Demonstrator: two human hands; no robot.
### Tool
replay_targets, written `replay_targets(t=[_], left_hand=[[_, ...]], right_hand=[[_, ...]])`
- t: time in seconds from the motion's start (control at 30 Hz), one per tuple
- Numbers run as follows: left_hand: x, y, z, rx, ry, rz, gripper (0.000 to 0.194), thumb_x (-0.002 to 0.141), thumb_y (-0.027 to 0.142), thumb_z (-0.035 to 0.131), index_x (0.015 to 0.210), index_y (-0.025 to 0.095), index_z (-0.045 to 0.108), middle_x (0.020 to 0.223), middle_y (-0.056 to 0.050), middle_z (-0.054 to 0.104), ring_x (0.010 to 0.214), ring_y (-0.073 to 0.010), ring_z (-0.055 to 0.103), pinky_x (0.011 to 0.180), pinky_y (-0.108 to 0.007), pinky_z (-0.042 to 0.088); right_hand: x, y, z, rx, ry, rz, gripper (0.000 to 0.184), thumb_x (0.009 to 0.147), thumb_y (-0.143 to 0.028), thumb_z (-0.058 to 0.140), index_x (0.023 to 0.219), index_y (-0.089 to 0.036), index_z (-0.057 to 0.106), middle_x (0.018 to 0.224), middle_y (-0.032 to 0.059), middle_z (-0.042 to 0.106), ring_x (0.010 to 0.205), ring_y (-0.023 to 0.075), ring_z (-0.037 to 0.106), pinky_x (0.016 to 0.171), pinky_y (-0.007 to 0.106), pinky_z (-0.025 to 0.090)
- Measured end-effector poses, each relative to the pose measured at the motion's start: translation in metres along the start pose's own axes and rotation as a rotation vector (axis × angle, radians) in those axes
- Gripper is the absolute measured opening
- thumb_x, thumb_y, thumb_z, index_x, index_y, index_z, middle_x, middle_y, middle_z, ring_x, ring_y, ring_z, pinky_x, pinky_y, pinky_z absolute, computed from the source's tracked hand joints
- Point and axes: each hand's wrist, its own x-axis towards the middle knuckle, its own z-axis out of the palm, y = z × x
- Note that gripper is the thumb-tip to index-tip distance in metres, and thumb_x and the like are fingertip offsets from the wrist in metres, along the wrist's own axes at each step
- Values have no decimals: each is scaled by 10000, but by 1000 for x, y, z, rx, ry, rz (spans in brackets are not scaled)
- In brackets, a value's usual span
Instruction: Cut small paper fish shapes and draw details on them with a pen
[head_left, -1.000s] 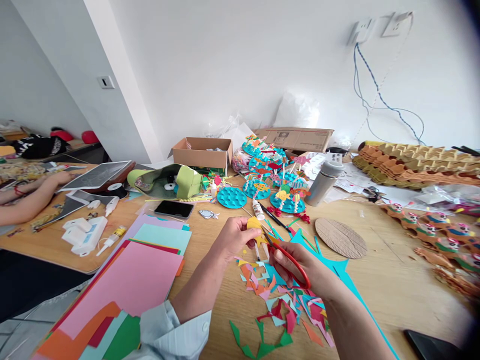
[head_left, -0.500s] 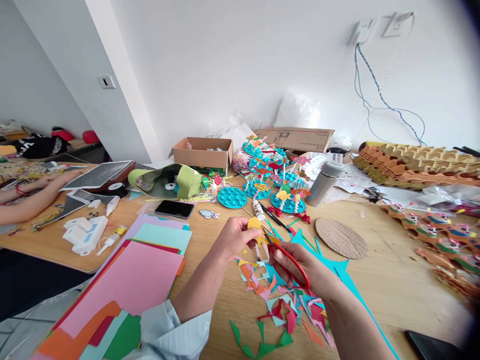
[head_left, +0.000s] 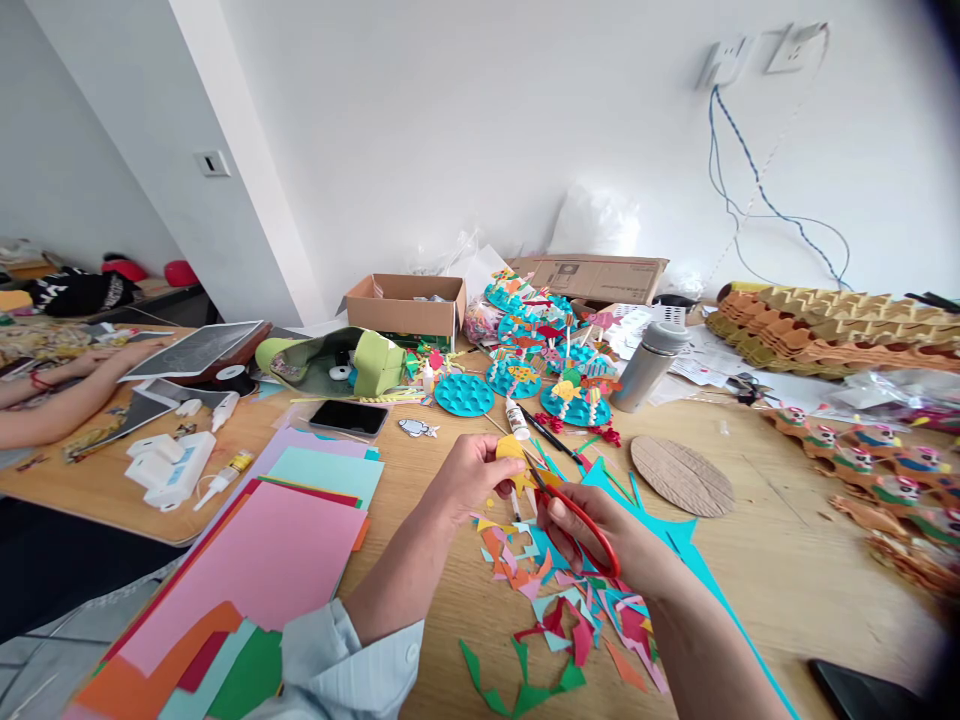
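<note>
Yellow paper (head_left: 510, 449) pinched in the left hand (head_left: 476, 478) meets the blades of red-handled scissors (head_left: 583, 532) gripped firmly in the right hand (head_left: 616, 545), above scattered paper scraps (head_left: 562, 610); a far cardboard box (head_left: 405, 305) holds indistinct contents.

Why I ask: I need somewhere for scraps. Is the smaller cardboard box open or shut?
Open: the smaller cardboard box has its flaps spread outward, with items showing inside.

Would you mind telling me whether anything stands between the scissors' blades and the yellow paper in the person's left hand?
Nothing visible does: the blades of the red-handled scissors, held in the right hand, already reach the yellow paper pinched in the left hand.
</note>
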Motion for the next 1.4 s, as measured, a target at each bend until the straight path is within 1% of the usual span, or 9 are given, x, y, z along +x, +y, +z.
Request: replay_targets(t=[0.47,0.67,0.83,0.97,1.13,1.4], left_hand=[[1,-1,1,-10,-7,4,214,610,334,632,673,130,617,559,5,567,450,-79,491,407,-181,310],[2,-3,-1,-33,-2,11,265,633,372,646,732,126,639,638,-11,604,462,-74,503,402,-173,309],[3,-4,-1,-43,-5,18,250,632,357,647,731,128,640,637,-9,600,468,-76,503,400,-173,313],[1,-3,-1,-55,-22,31,239,634,344,652,726,124,651,644,-14,604,495,-83,514,435,-182,362],[-1,0,0,-82,-48,45,239,636,340,667,729,119,658,648,-17,604,521,-88,510,455,-187,381],[-2,1,1,-90,-54,53,218,641,336,669,691,126,637,622,-8,587,517,-88,501,470,-193,395]], right_hand=[[2,1,0,-23,-4,-9,574,768,-751,513,718,-181,472,487,-43,475,387,64,407,370,191,295],[2,2,-1,-25,1,-1,576,772,-751,508,714,-178,481,486,-42,477,383,60,402,371,190,292],[0,4,-1,-10,2,-3,567,775,-743,516,723,-178,491,487,-42,481,386,64,399,374,197,286],[-1,7,-2,33,-20,-54,543,799,-717,516,770,-175,529,501,-35,498,404,77,414,387,211,283],[-4,5,-4,67,-82,-144,490,866,-650,487,821,-168,562,514,-29,515,415,91,440,423,235,306],[-4,3,-4,73,-121,-158,483,881,-643,462,833,-170,544,551,-21,526,452,105,465,442,241,339]])
